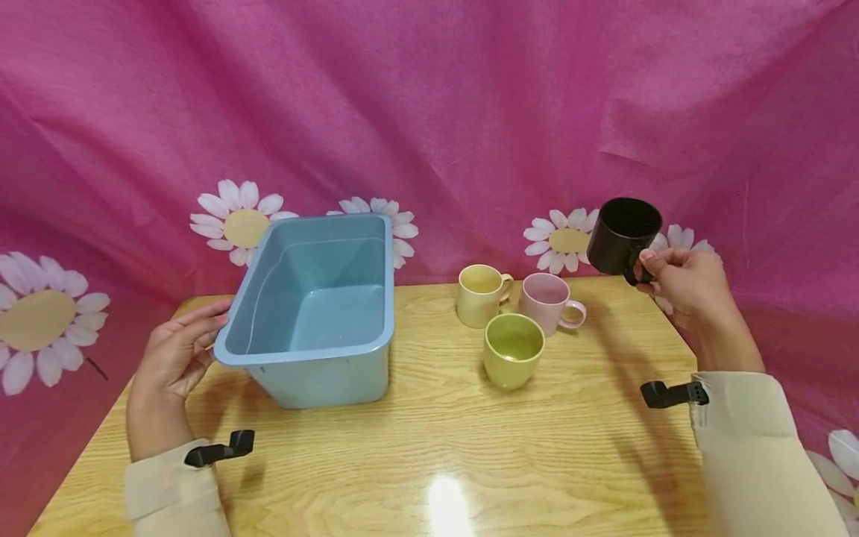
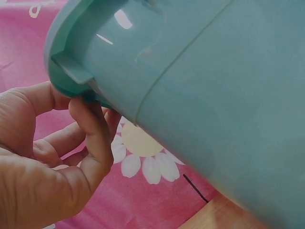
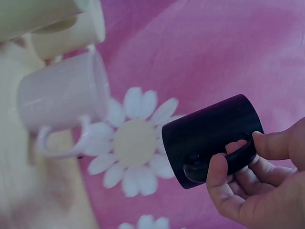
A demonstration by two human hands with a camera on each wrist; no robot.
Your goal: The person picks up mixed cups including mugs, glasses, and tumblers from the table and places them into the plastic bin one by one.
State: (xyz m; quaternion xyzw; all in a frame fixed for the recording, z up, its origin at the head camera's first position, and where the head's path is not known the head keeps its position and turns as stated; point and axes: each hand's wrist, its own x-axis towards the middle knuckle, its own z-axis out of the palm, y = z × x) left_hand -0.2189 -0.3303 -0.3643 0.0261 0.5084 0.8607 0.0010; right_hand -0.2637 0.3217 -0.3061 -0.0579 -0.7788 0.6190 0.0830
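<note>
A black mug point(image 1: 614, 242) is held up above the table's right end, its mouth upward. My right hand point(image 1: 694, 287) grips it by the handle; the right wrist view shows fingers curled through that handle point(image 3: 240, 160). On the left stands a blue-grey plastic tub point(image 1: 322, 380), with nothing visible inside. My left hand point(image 1: 176, 354) pinches the tub's left rim, and the left wrist view shows its fingers point(image 2: 93, 129) at the rim's edge. Between tub and black mug, a cream mug point(image 1: 475, 302), a pink mug point(image 1: 545, 302) and a green cup point(image 1: 511, 362) stand upright, close together.
A light wood table point(image 1: 403, 462) carries the tub and the standing mugs. Behind it hangs a pink cloth point(image 1: 436, 134) printed with white daisies, which meets the table's back edge. Small black wrist mounts point(image 1: 674, 394) stick out from both sleeves.
</note>
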